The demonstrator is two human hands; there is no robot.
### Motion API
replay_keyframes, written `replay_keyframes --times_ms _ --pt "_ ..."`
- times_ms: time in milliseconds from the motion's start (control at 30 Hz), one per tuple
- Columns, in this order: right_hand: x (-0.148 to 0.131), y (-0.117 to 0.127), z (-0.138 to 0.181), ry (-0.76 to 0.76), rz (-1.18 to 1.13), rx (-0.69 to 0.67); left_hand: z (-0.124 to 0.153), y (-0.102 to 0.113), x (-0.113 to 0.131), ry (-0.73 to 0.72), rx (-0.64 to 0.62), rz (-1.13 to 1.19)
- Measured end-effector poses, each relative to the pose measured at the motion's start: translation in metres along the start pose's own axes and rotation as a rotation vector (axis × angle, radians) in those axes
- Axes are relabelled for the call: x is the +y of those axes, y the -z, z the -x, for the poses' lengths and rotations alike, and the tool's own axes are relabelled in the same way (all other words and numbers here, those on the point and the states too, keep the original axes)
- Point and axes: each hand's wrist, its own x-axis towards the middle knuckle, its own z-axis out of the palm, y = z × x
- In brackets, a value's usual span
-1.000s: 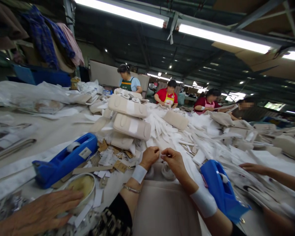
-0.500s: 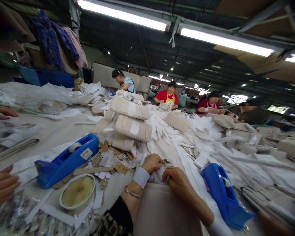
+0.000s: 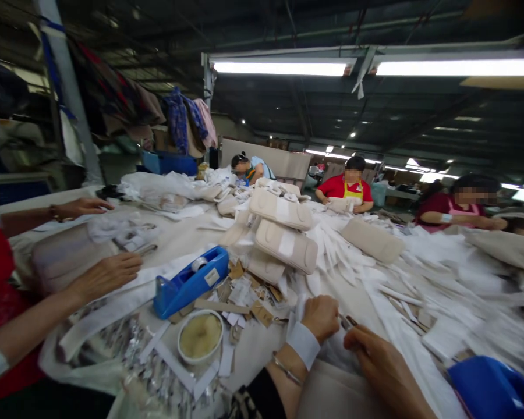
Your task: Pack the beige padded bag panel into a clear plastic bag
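Note:
My left hand, with a pale band and a bracelet at the wrist, is closed, its knuckles up. Facing it, my right hand has its thumb and fingers pinched together. Between them shows a small dark, metallic-looking piece, too blurred to name. Thin white wrapping lies crumpled under and around the fingers. Just below my hands, close to my body, is a smooth beige bag-like piece. What exactly my fingers grip is hidden.
Left of my hands are a white tub of yellowish paste, a blue tape dispenser and loose tags. Another blue dispenser stands right. Stacked beige bags rise ahead. A co-worker's hand is at left; other people work across the table.
My view has swung left, so things appear farther right and the neighbour's arms show more fully. My hands stay together at the wrapping above the beige piece.

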Motion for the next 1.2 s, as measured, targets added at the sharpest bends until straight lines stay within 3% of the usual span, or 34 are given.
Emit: replay_keyframes --times_ms 200,300,400,567,733,833,900,1000,1067,1200 --pt "0.037 -0.006 -0.014 -0.060 -0.166 -0.014 -0.004 0.002 -0.002 0.013 0.203 0.252" --pt "0.042 -0.004 -0.020 -0.135 -0.229 0.128 -0.009 0.008 -0.002 -0.036 0.309 0.442" --pt "0.029 0.002 -0.023 -0.206 -0.309 0.216 -0.013 0.012 -0.002 -0.111 0.368 0.692" --pt "0.008 0.012 -0.033 -0.259 -0.315 0.097 -0.020 0.012 -0.005 -0.199 0.380 1.078" --pt "-0.017 0.032 -0.031 -0.144 -0.405 -0.096 -0.018 0.014 -0.005 -0.203 0.399 1.271" --pt "-0.035 0.039 -0.026 -0.082 -0.570 -0.213 -0.014 0.018 -0.003 -0.186 0.410 1.305" --pt "-0.046 0.036 -0.021 -0.085 -0.683 -0.220 -0.012 0.021 -0.002 -0.185 0.396 1.299" --pt "-0.061 0.025 -0.007 -0.076 -0.684 -0.063 -0.009 0.025 0.000 -0.196 0.336 1.234" --pt "-0.070 0.018 0.009 0.031 -0.593 0.034 -0.009 0.025 0.001 -0.196 0.289 1.143" --pt "-0.074 0.010 0.049 0.284 -0.394 0.073 -0.012 0.016 0.002 -0.153 0.206 0.841"
